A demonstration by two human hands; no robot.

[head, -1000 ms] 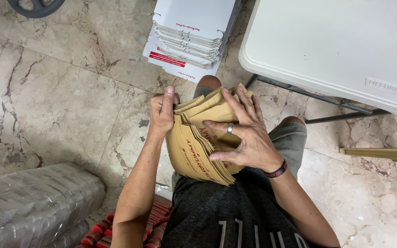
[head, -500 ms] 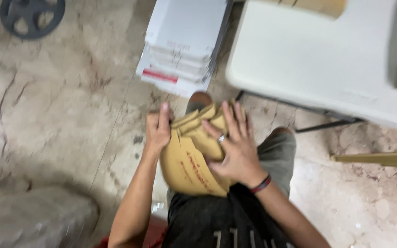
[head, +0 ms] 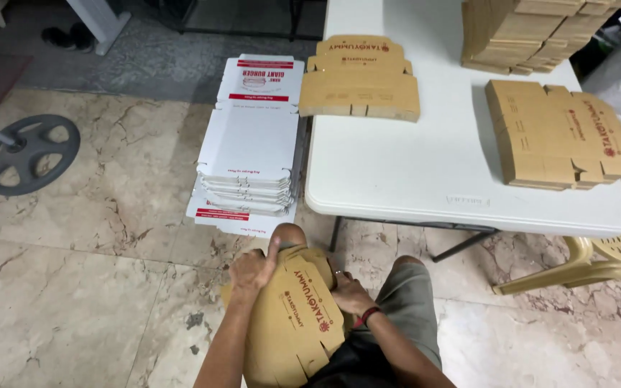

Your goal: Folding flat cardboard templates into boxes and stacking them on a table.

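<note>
A bundle of flat brown cardboard box blanks (head: 292,320) with red print rests on my lap. My left hand (head: 253,271) grips its top left edge, thumb up. My right hand (head: 350,294) holds the bundle's right side, partly tucked behind it; a dark band is on that wrist. On the white table (head: 411,179) ahead lie a flat brown blank (head: 359,79) at the left and another small stack of blanks (head: 555,133) at the right.
A tall stack of white flat boxes (head: 253,144) with red print sits on the marble floor left of the table. More brown blanks (head: 519,29) are piled at the table's far right. A grey wheel-shaped base (head: 26,152) lies left; a beige plastic chair (head: 612,259) stands right.
The view has tilted up from my lap to the table top. My right hand slid from the front of the bundle to its right edge. The left hand keeps its grip.
</note>
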